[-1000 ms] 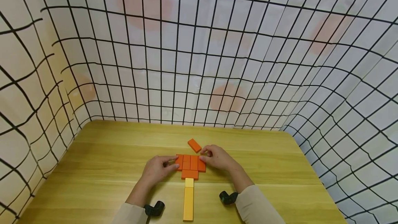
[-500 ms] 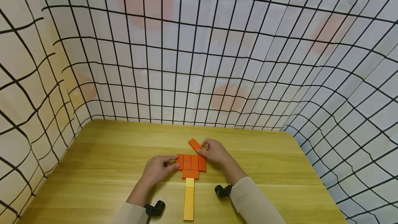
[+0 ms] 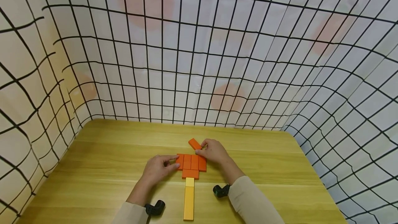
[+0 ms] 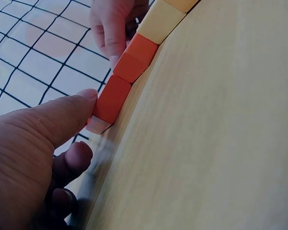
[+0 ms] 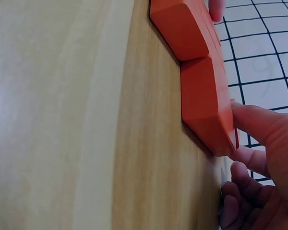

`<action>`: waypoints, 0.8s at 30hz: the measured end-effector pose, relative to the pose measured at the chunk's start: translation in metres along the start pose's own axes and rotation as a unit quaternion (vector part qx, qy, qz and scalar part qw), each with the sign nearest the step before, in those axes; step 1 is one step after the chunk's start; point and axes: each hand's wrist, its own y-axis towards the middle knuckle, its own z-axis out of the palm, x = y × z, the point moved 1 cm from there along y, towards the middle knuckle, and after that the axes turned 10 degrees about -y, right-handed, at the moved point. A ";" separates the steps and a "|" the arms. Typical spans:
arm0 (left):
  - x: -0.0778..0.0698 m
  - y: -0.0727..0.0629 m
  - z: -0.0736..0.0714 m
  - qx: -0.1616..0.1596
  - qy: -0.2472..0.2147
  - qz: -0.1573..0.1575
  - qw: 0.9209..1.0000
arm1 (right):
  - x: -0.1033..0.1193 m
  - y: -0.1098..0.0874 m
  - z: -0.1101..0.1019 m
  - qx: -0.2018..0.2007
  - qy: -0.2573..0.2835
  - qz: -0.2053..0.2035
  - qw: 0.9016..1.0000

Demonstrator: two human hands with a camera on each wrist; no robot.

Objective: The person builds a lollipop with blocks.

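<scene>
Several orange wooden blocks lie flat in a close-set row [image 3: 190,162] in the head view, with one more orange block [image 3: 190,174] crosswise below. My left hand [image 3: 158,169] rests its index fingertip and thumb against the left outer block [image 3: 180,163]; the left wrist view shows that thumb [image 4: 77,108] at an orange block's edge. Above the row, a loose orange block [image 3: 194,143] lies slanted. My right hand [image 3: 214,152] pinches its lower end, thumb close to the row's top edge. In the right wrist view, its remaining fingers [image 5: 245,191] are loosely curled.
A small light-yellow block [image 3: 189,182] and a long yellow block [image 3: 188,203] continue downward from the orange ones. Beneath everything is a wooden table [image 3: 124,141]. A black grid net [image 3: 192,78] surrounds it at the back and sides. Each wrist wears a black camera.
My right hand has moved up and slightly left, from the right outer block to the lower end of the loose orange block. The left hand has stayed in place.
</scene>
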 end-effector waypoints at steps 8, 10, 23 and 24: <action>0.000 0.000 0.000 0.002 -0.002 -0.001 1.000 | -0.001 -0.002 0.000 -0.011 0.001 -0.005 1.000; 0.000 0.000 0.000 0.003 -0.003 -0.002 1.000 | -0.001 -0.003 0.000 -0.014 0.007 -0.002 1.000; 0.000 0.000 0.000 0.002 -0.003 -0.003 1.000 | -0.005 -0.004 -0.001 -0.009 0.060 -0.010 0.998; 0.000 0.000 0.000 0.002 -0.003 -0.003 1.000 | -0.005 -0.005 -0.002 -0.004 0.068 -0.013 0.998</action>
